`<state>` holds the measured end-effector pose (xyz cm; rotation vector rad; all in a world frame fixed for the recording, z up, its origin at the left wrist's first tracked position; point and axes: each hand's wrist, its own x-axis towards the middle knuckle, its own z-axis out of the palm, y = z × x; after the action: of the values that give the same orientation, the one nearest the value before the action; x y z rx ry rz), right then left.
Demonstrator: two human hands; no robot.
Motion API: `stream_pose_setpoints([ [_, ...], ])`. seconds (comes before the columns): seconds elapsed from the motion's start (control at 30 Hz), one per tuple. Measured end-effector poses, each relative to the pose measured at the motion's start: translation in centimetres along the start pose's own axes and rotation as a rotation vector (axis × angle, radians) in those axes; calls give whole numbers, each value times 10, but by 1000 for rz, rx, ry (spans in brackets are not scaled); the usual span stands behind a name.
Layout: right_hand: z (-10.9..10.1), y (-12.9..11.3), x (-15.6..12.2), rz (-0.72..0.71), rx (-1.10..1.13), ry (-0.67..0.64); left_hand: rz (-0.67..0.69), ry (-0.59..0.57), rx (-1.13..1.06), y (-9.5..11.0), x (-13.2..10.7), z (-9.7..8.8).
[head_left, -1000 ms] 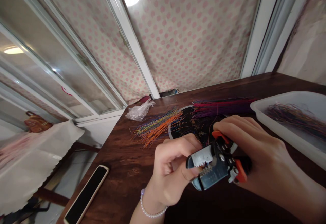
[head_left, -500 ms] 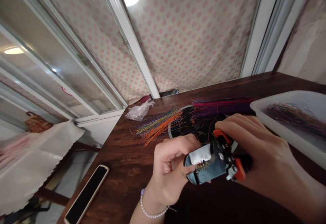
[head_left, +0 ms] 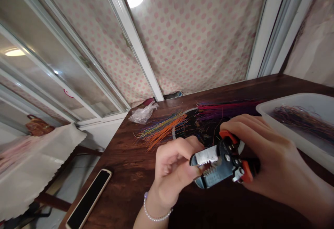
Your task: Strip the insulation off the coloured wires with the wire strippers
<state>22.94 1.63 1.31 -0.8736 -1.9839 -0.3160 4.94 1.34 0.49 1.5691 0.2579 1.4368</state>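
My right hand point(head_left: 268, 156) is closed round the orange-and-black handles of a wire stripper point(head_left: 212, 168), whose toothed metal jaws stand apart and point left. My left hand point(head_left: 173, 166) is at the jaw tips, thumb and fingers pinched together with the thumb tip in the gap between the jaws. Whatever it pinches is too small or hidden to make out. Beyond the hands lie orange, yellow and blue wires point(head_left: 164, 128) and a bundle of red and purple wires point(head_left: 224, 110). Short wire bits are scattered on a round black mat point(head_left: 193, 128) with a pale rim.
A translucent plastic tub point(head_left: 284, 100) of tangled wires stands at the right. A crumpled clear bag point(head_left: 143, 113) lies at the table's back left, and a phone point(head_left: 90, 197) near its left edge. Another table point(head_left: 60, 145) with a white cloth is farther left.
My left thumb has moved from beside the jaw tips into the gap between them. The wire stripper has shifted slightly to the right in my right hand's grip.
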Motion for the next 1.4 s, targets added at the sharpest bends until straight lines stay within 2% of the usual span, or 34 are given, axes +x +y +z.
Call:
stream_pose_setpoints([
  [0.47, 3, -4, -3, 34, 14, 12, 40, -59, -20, 0, 0, -2],
  [1.4, 4, -3, -6, 59, 72, 35, 33, -56, -102, 0, -3, 1],
])
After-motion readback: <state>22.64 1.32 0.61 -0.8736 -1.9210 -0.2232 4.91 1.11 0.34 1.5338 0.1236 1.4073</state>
